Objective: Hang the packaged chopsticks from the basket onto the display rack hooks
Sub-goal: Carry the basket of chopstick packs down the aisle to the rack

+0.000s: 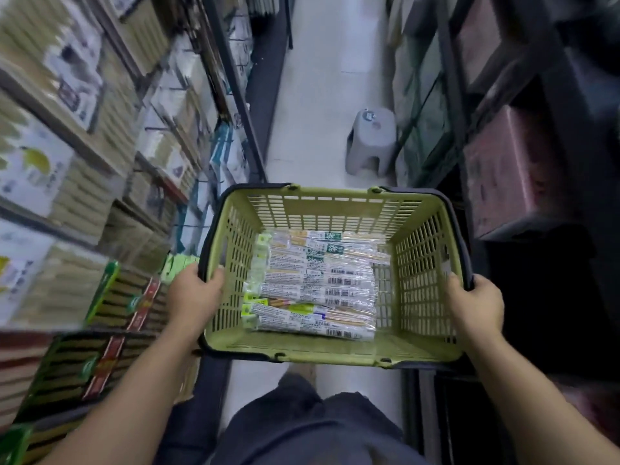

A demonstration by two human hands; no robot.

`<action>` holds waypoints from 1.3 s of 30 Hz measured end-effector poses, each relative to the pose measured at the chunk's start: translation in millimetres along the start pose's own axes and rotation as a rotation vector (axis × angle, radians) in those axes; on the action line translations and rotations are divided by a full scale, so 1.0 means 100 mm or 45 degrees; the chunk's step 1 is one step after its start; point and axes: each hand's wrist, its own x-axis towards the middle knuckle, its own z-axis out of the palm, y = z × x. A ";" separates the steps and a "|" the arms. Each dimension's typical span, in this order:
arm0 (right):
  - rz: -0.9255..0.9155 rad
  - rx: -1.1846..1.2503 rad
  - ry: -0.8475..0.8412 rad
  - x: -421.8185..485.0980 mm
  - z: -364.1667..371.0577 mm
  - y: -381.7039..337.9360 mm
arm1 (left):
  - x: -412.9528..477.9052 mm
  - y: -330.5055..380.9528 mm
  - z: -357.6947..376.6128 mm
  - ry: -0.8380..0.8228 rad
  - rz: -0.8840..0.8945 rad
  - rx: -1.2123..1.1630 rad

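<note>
A green plastic basket (335, 204) with dark handles is held above the aisle floor in front of me. Several clear packs of chopsticks (312, 283) lie flat on its bottom, stacked side by side with their green header tabs to the left. My left hand (194, 293) grips the basket's left rim, thumb inside the wall. My right hand (476, 307) grips the right rim the same way. The display rack (77, 162) fills the left side, blurred, hung with packaged chopsticks; its hooks cannot be made out.
A grey plastic stool (370, 140) stands on the pale aisle floor ahead. Dark shelving with pink boxes (513, 169) lines the right side. Green-framed chopstick packs (100, 333) hang low at the left, close to my left forearm.
</note>
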 end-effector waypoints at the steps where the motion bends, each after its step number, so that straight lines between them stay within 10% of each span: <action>1: -0.002 0.004 0.008 0.15 0.06 -0.16 | 0.20 0.14 0.02 -0.004 -0.002 -0.001; 39: -0.088 -0.197 -0.129 6.21 2.21 -5.11 | 6.03 4.25 1.24 -0.010 -0.186 -0.070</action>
